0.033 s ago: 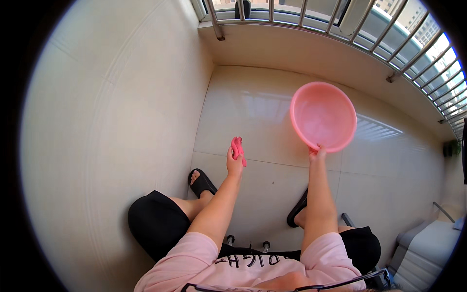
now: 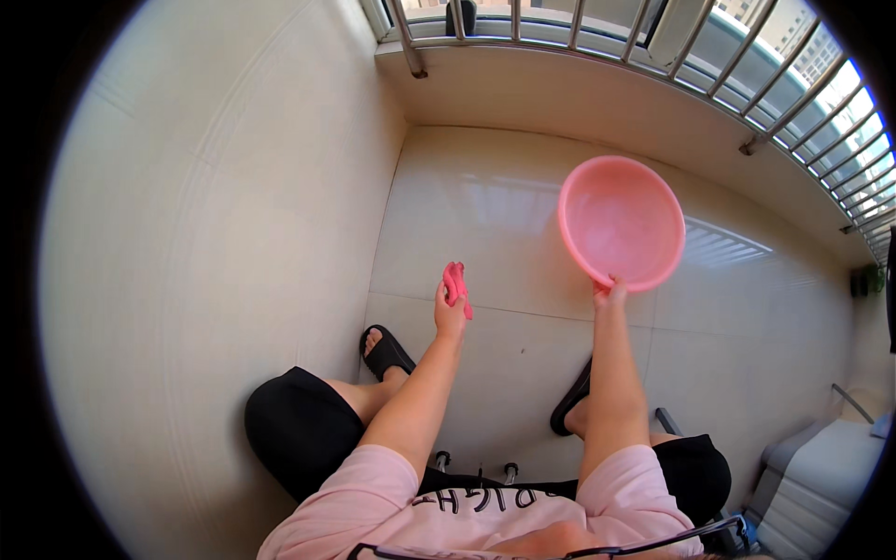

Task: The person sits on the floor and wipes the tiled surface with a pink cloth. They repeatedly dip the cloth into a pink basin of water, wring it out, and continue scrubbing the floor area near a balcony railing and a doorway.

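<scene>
A round pink plastic basin (image 2: 620, 213) is held out at the right, tilted so that its bare inside faces me. My right hand (image 2: 608, 296) grips its near rim, with the thumb over the edge and the other fingers mostly hidden beneath. To the left, my left hand (image 2: 449, 319) is closed around a bright pink folded cloth (image 2: 455, 283). One end of the cloth hangs down beside the hand. The cloth and the basin are well apart, both held in front of me over the floor.
Glossy pale tiles cover the floor (image 2: 467, 205). A plain wall (image 2: 215, 215) rises close on the left. Metal railings (image 2: 709, 56) line the window ahead and to the right. A grey-and-white padded object (image 2: 821, 476) stands at the lower right. My feet wear black slides (image 2: 387, 353).
</scene>
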`<control>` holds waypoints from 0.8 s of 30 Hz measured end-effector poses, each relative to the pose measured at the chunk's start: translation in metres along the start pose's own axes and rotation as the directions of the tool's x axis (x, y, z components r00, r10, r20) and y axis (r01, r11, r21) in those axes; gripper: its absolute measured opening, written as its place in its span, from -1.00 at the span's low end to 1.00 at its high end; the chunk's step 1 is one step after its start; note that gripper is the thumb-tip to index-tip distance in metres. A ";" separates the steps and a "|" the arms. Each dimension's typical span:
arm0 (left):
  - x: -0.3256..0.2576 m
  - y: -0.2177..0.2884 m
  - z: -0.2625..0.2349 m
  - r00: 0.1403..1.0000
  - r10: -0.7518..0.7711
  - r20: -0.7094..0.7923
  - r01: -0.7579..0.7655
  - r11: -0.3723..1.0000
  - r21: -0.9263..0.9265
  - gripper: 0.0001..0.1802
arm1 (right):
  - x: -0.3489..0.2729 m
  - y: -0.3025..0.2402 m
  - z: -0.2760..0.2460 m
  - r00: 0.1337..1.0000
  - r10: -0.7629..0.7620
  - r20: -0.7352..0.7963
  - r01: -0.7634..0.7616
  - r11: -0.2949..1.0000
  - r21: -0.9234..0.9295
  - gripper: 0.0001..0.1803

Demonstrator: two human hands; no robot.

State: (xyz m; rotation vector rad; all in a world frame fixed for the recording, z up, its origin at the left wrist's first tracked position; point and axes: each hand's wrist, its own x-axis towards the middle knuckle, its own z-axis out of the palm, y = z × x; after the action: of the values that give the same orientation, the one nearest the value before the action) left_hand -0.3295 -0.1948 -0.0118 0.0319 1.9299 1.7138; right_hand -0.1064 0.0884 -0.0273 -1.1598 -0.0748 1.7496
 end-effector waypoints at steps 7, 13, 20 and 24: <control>-0.013 0.031 0.035 0.984 -0.090 0.152 0.091 0.996 0.001 -0.33 | 0.023 -0.027 -0.016 0.997 -0.049 -0.063 0.054 0.996 0.077 -0.56; 0.008 0.018 0.035 0.990 -0.076 0.115 0.079 0.997 -0.018 -0.34 | 0.031 -0.022 -0.011 0.999 -0.041 -0.034 0.043 0.996 0.081 -0.57; 0.013 0.035 0.036 0.987 -0.110 0.117 0.121 0.989 -0.089 -0.31 | -0.017 0.021 -0.012 0.995 -0.099 0.012 0.098 0.995 0.024 -0.45; 0.007 0.054 0.048 0.984 -0.075 0.164 0.100 0.983 -0.155 -0.31 | -0.063 0.064 0.015 0.977 -0.188 0.102 0.213 0.898 -0.384 -0.46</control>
State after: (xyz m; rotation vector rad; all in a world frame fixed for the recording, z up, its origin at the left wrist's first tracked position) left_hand -0.3339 -0.1378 0.0340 0.0203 1.6491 1.7499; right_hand -0.1585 0.0150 -0.0110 -1.3288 -0.5898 1.6265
